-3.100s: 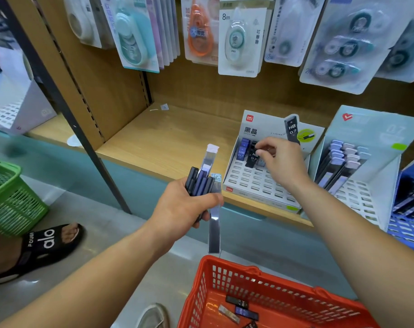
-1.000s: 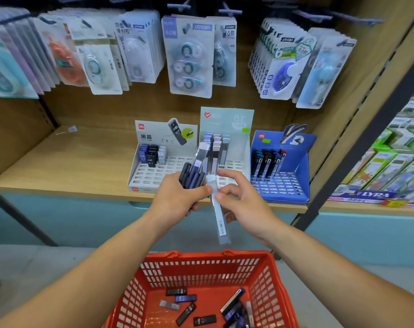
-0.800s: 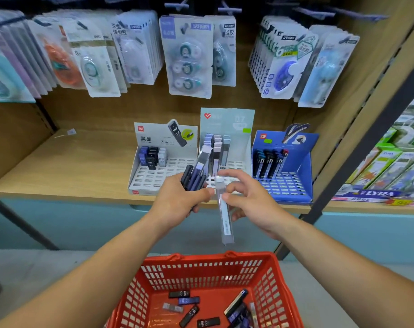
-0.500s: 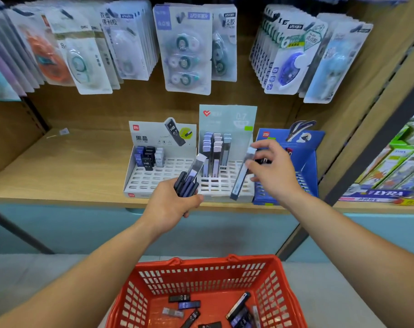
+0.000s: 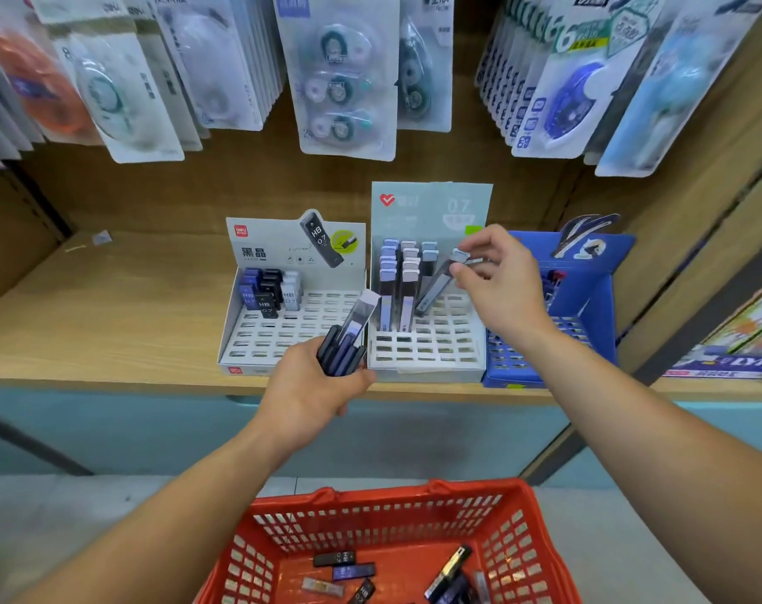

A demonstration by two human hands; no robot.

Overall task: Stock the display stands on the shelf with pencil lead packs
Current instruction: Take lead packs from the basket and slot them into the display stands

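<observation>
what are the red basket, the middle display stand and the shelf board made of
The red lattice basket looks like glossy moulded plastic: uniform colour, slotted walls. The white slotted display stand with the pale green backboard seems matt printed cardboard: thin folded panels. The tan shelf board shows wood grain, perhaps laminate.

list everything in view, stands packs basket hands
shelf: one, wooden, mid-frame
white stand: one, white, shelf left, short packs at back
middle stand: one, pale, centre, long packs upright at back
blue stand: one, blue, shelf right, partly hidden
held pack: one, grey, tilted over the middle stand
bundle of packs: several, dark, before the stands
basket: one, red, bottom, loose packs inside
blister cards: many, mostly white, hanging above
left hand: grips the bundle of packs
right hand: pinches the held pack
</observation>
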